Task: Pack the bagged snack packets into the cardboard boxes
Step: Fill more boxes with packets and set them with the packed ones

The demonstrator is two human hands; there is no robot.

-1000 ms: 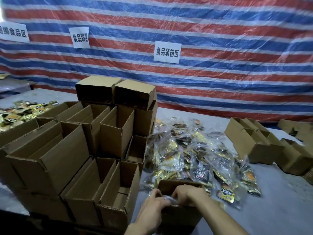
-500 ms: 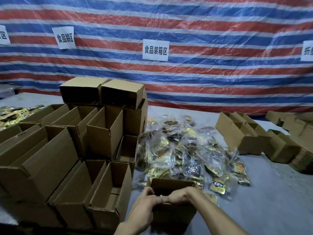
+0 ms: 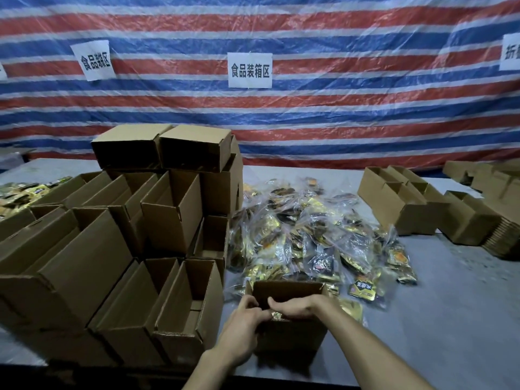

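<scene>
Step in hand: loading. My left hand (image 3: 245, 319) and right hand (image 3: 294, 308) met at the near rim of the open cardboard box (image 3: 291, 337) on the counter (image 3: 427, 319). Fingers curled, pinching a gold snack packet (image 3: 277, 315). Next, likely: tuck it down, release, reach the bagged pile (image 3: 306, 240) just behind.

Backdrop: striped tarpaulin (image 3: 337, 114), red, blue and white bands running across, hung full width behind the table. White paper sign (image 3: 250, 70) at centre, printed 食品装箱区. Second paper sign (image 3: 95, 60) well to its left, creased and tilted. Third sign (image 3: 510, 52) cut off by the right edge. Grey table top (image 3: 436, 305), scuffed, dull.
</scene>
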